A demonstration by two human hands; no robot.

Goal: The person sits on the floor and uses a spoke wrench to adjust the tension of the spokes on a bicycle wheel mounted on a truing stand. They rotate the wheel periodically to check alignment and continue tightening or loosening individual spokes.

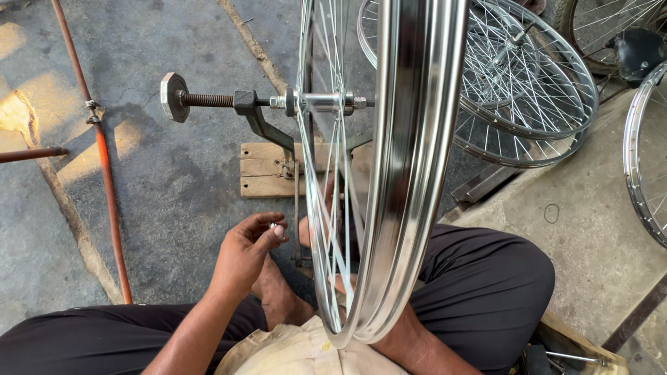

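Note:
A shiny steel bicycle wheel rim (410, 173) stands edge-on before me, its hub (321, 102) clamped in a dark metal truing stand (260, 121) with a threaded rod and a hexagonal knob (174, 97). My left hand (246, 253) hovers left of the spokes, with a small silvery piece (276, 226) pinched between thumb and fingertips. My right hand is hidden behind the rim; only the forearm (417, 344) shows below it. I sit cross-legged in dark trousers, one bare foot (278, 295) under the wheel.
The stand is fixed to a wooden block (267, 170) on the concrete floor. Two finished spoked wheels (528, 83) lie stacked at the upper right, another rim (643, 160) at the right edge. A rusty red pipe (104, 160) runs down the left.

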